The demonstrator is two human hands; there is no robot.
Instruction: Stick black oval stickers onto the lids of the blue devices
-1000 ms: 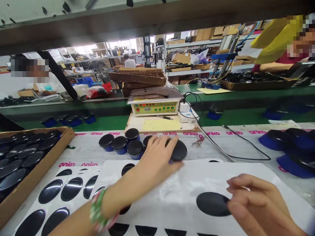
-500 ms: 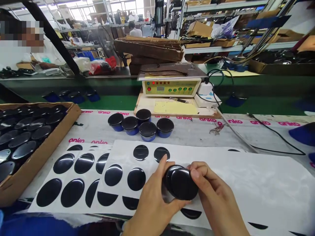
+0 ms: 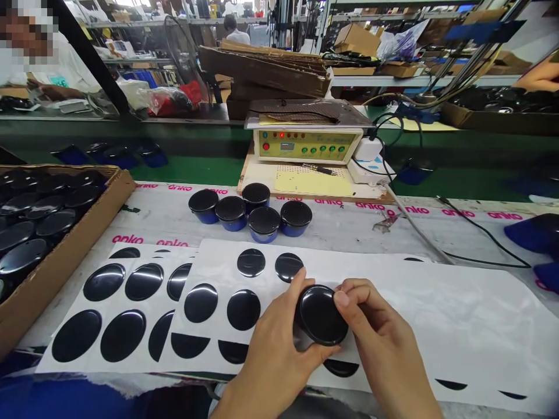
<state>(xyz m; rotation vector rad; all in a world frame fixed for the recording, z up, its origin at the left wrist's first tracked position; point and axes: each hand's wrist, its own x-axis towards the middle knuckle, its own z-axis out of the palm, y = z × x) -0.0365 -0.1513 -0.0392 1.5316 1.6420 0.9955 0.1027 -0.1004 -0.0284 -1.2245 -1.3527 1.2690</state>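
Note:
My left hand [image 3: 273, 355] and my right hand [image 3: 379, 343] both grip one round black-topped cup [image 3: 322, 315], held just above a white sticker sheet [image 3: 419, 308]. The left thumb lies along the cup's left edge and the right thumb presses on its glossy black top at the right. The sheet carries glossy black round stickers [image 3: 251, 262]. A second sheet [image 3: 109, 302] with larger black ovals lies partly under it to the left. Several blue cups with black tops [image 3: 262, 223] stand in a cluster behind the sheets.
A cardboard box [image 3: 65, 256] of black domed discs sits at the left. A yellow-green control unit [image 3: 305, 145] with a black cable [image 3: 463, 256] stands behind the cups. Blue parts [image 3: 535, 233] lie at the right edge. Other people work beyond the green conveyor [image 3: 192, 166].
My left hand took a cup from the cluster and brought it near over the sheet. My right hand joined it with a black sticker, which now sits on the cup's top.

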